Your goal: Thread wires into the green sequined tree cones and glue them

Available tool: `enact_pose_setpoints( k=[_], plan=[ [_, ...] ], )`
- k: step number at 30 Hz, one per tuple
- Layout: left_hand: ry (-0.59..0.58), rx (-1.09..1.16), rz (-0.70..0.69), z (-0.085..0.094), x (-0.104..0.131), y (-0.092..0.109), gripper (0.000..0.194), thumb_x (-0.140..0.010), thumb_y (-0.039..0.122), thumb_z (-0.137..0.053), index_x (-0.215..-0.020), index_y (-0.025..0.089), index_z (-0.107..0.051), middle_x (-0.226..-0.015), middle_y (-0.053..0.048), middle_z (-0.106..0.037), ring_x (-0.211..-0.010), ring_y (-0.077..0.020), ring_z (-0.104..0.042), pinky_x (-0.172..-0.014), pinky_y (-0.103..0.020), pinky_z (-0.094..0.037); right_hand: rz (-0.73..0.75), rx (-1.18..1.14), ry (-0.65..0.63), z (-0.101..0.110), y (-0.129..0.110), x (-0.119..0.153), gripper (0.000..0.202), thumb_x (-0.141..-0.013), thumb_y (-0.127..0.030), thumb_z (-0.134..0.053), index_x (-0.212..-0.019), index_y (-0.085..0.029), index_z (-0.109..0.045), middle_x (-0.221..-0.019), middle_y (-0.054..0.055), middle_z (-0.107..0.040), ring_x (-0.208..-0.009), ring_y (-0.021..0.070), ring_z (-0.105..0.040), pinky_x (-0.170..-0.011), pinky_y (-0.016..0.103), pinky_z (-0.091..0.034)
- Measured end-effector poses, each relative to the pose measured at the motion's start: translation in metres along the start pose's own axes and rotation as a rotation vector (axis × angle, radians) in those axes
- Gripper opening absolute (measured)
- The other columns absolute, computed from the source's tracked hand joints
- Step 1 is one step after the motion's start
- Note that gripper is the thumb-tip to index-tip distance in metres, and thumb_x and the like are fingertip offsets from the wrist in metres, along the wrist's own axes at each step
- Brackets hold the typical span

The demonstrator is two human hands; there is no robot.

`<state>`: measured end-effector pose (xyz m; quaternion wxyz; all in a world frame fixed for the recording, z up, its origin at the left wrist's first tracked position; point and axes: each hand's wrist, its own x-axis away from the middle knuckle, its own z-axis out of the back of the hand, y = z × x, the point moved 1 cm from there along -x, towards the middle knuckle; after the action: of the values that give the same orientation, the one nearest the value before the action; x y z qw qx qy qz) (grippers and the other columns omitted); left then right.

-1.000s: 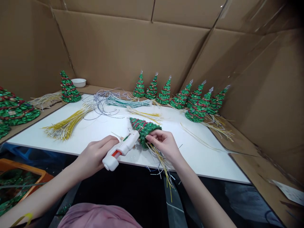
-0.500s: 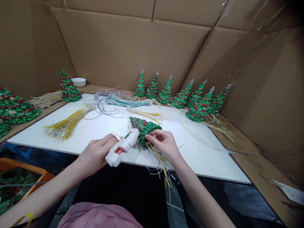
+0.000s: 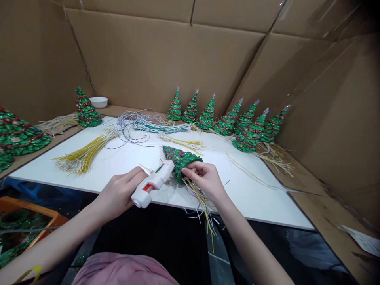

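My left hand point(image 3: 121, 192) is closed around the grip of a white hot glue gun point(image 3: 156, 183) with an orange-red part, its nozzle end against the near side of a small tinsel Christmas tree point(image 3: 179, 158). The tree lies on its side, tip to the left and hollow base to the right. At that base my right hand point(image 3: 204, 179) is closed, thumb and fingers pinching at the rim; the fingertips inside are partly hidden. Yellow and white wires point(image 3: 201, 198) trail from the base under this hand, over the table's front edge.
On the white board point(image 3: 252, 198) lie a yellow-white wire bundle point(image 3: 86, 152) and a green-white one point(image 3: 160, 126). Several finished trees point(image 3: 207, 114) stand along the back and right. A white bowl point(image 3: 99, 102) sits behind the left tree point(image 3: 86, 109). An orange crate point(image 3: 55, 221) is lower left.
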<state>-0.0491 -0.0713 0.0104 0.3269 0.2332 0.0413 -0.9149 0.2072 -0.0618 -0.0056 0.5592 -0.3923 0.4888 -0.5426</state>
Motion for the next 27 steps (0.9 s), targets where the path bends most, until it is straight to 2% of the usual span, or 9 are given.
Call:
enact_pose_setpoints(
  k=[27],
  plan=[
    [0.017,0.010,-0.026,-0.0015,0.0035,-0.0021,0.016,-0.095,0.014,-0.035,-0.093,0.019,-0.050,-0.088,-0.004,-0.060,-0.068,-0.0137,-0.061,-0.059,-0.021,-0.044,-0.003,-0.004,0.003,-0.0001,0.0005,0.0004,0.032,-0.065,-0.048,-0.074,-0.063,-0.017,-0.067,-0.052,0.001,-0.059,-0.049,0.0127,-0.052,-0.049,0.026,-0.038]
  ],
)
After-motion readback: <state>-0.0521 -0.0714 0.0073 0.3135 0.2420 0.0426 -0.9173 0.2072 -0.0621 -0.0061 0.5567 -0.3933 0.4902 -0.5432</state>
